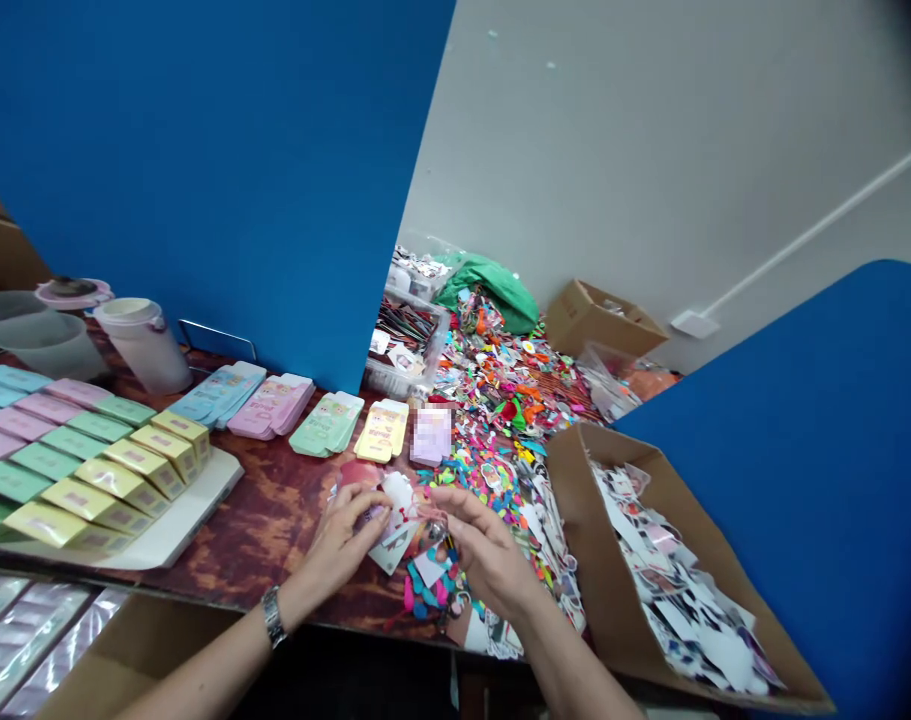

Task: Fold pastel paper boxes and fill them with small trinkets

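Observation:
Over the front of the brown table (252,530), my left hand (342,535) has its thumb and fingers closed on a small fan of printed paper pieces (393,548), white and purple among them. A metal-banded watch is on that wrist. My right hand (489,550) faces it from the right, fingers bent together at a reddish, shiny small item whose kind I cannot make out. Beneath both hands lie loose colourful trinkets (425,590). Just behind them stand flat stacks of yellow cartons (382,430), green cartons (327,422) and a blurred lilac stack (432,435).
Filled yellow, green, pink and blue boxes sit on a white tray (200,510) at left. Behind it are a white jug (144,345) and plastic tubs (50,340). A cardboard box (594,540) of paper cut-outs borders the right. Blue partitions (200,150) rise behind.

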`<state>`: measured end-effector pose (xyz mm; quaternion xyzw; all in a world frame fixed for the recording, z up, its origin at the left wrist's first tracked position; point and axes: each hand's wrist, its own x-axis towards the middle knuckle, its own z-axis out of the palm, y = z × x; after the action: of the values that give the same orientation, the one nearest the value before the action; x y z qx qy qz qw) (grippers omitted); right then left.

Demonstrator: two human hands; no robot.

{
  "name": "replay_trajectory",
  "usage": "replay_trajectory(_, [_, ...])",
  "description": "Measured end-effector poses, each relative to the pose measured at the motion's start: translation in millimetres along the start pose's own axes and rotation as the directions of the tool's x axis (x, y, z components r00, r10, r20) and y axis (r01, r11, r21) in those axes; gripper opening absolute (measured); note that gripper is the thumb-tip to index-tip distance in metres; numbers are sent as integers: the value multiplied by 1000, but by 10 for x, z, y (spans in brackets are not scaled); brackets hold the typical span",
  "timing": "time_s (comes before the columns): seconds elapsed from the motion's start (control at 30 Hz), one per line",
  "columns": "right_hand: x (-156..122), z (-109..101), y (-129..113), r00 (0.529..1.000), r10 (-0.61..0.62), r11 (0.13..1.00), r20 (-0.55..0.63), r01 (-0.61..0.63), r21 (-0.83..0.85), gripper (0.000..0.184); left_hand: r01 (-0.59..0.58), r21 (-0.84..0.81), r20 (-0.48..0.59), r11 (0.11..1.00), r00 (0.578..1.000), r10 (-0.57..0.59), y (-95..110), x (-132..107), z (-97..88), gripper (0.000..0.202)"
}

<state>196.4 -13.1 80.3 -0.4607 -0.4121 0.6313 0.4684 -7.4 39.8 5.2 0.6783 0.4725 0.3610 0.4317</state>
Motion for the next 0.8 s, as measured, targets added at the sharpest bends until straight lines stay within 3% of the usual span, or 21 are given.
replay_trajectory(0.07, [-16, -3, -12, 1000, -4, 999, 4, 4, 35, 38, 4, 12, 7, 1000, 1000, -4, -56, -63, 6, 28])
replay_trajectory(0.2, [-51, 21, -6, 997, -77, 996, -30, 76, -48, 45, 14, 20, 42, 1000, 999, -15, -127, -168, 31, 28])
replay_trajectory(0.37, [-36, 74, 109, 977, -203, 960, -57, 188, -207, 45, -19, -20, 116, 1000, 993, 21, -40, -231, 104, 30])
replay_trajectory(0.43, [-35, 104, 171, 968, -251, 897, -9, 229, -378, 43, -36, -70, 151, 997, 988, 46, 17, -231, 138, 32])
replay_trajectory(0.53, [-48, 143, 230, 937, -337, 720, 91, 319, -617, 47, -35, -149, 152, 988, 987, 58, 69, -217, 178, 34])
replay_trajectory(0.63, [-60, 161, 235, 894, -409, 559, 184, 404, -724, 55, 1, -238, 159, 971, 987, 38, 69, -202, 195, 33])
replay_trajectory(0.7, [-61, 167, 235, 877, -427, 510, 220, 434, -742, 58, 28, -274, 165, 961, 986, 18, 48, -194, 198, 34])
replay_trajectory(0.8, [-49, 188, 256, 873, -441, 526, 208, 439, -729, 55, 48, -274, 149, 961, 989, -7, 3, -183, 202, 36])
